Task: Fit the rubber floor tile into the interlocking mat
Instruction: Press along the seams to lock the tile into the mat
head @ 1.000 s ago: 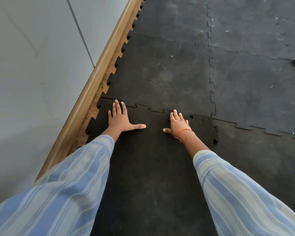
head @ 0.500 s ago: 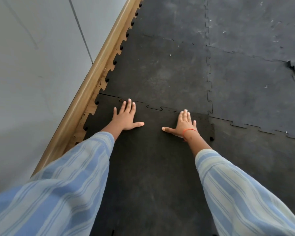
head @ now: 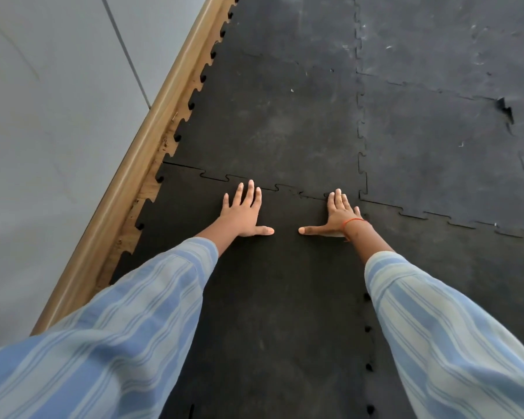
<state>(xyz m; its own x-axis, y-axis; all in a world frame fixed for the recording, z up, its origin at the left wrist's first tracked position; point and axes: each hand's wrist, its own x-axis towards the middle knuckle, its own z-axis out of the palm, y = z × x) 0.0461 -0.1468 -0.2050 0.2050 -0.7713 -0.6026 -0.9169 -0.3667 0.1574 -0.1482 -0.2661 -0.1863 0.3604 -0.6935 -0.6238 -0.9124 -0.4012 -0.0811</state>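
A black rubber floor tile (head: 279,297) lies flat on the floor in front of me, its toothed far edge meeting the grey interlocking mat (head: 270,122) along a jagged seam. My left hand (head: 242,214) rests palm down on the tile near that seam, fingers spread and fingertips at the joint. My right hand (head: 338,217), with an orange wrist band, also presses flat on the tile near its far right corner. Both thumbs point toward each other. Neither hand grips anything.
A wooden skirting board (head: 139,164) and grey wall (head: 52,116) run along the left, with bare wood floor showing between tile teeth. More joined mat tiles (head: 451,146) extend right and ahead; a torn notch (head: 505,108) marks one seam. Striped sleeves cover both forearms.
Both hands slid to the right along the seam, the left hand from near the wall side toward the middle and the right hand toward the tile's far right corner. The tile stays flat.
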